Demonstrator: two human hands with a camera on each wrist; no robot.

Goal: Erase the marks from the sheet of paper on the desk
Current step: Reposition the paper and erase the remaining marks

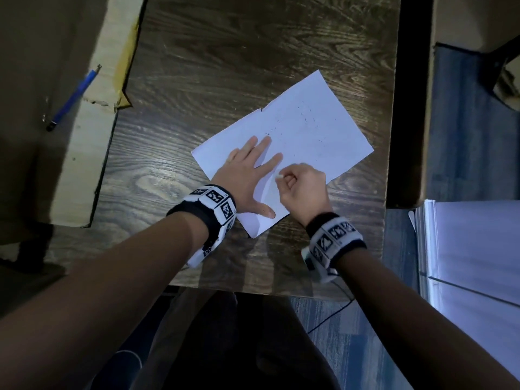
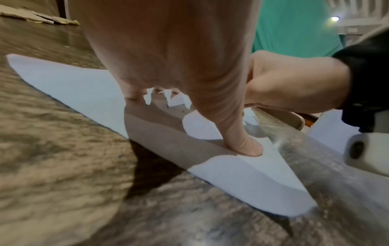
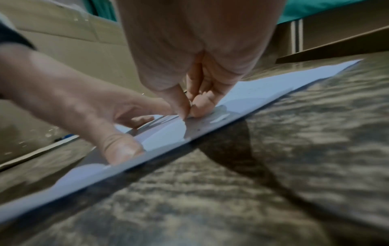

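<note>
A: Nearest, two bare forearms with chequered wristbands. And the hands?

B: The left hand (image 1: 247, 175) lies flat, fingers spread, pressing the white paper sheet (image 1: 318, 130) on the dark wood-grain desk (image 1: 225, 66). The right hand (image 1: 302, 187) is curled, pinching a small white eraser (image 1: 279, 175) against the sheet's near part.

A: Beyond?

B: Faint marks (image 1: 306, 116) toward one o'clock; a blue pen (image 1: 74, 97) on brown cardboard (image 1: 36, 80) at ten.

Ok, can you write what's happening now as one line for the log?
left hand flat, pressing paper | right hand pinching eraser on paper | marks remain | pen unused
</note>
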